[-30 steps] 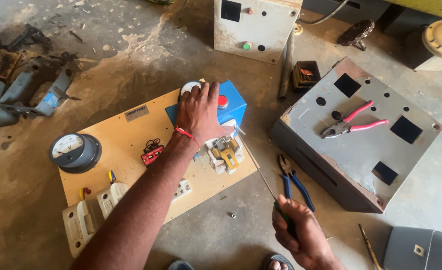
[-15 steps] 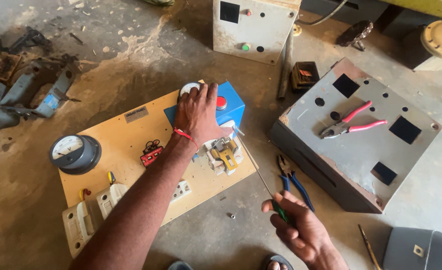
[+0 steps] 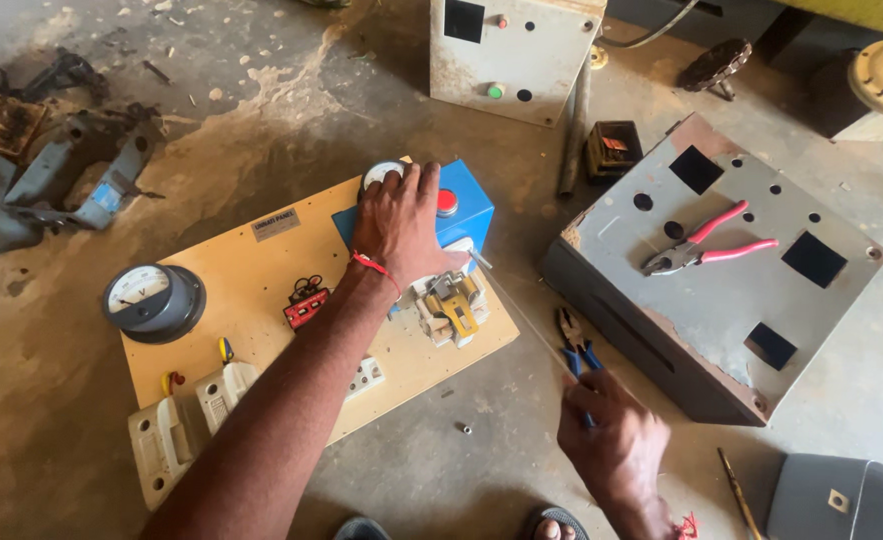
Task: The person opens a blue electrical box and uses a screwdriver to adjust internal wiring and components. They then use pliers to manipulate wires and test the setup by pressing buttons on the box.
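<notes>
My left hand [image 3: 396, 225] lies flat on top of a blue box [image 3: 466, 210] with a red button, mounted on a tan wooden board [image 3: 261, 275]. My right hand [image 3: 611, 440] grips the handle of a long thin screwdriver [image 3: 521, 310]. Its blurred shaft slants up and left, and the tip sits at the blue box's lower right corner. A yellow and grey switch block [image 3: 451, 305] is just below the box. Blue-handled pliers [image 3: 576, 345] lie on the floor above my right hand.
The board also carries a round gauge [image 3: 151, 300], a red terminal piece [image 3: 306, 305] and white switches [image 3: 196, 415]. A grey metal enclosure [image 3: 761, 300] with pink-handled pliers [image 3: 706, 245] lies to the right. A second panel box [image 3: 511, 55] stands behind. Scrap metal [image 3: 51, 170] lies far left.
My right hand has shifted up and swung the screwdriver so its tip now reaches the blue box. My left hand has stayed on the box.
</notes>
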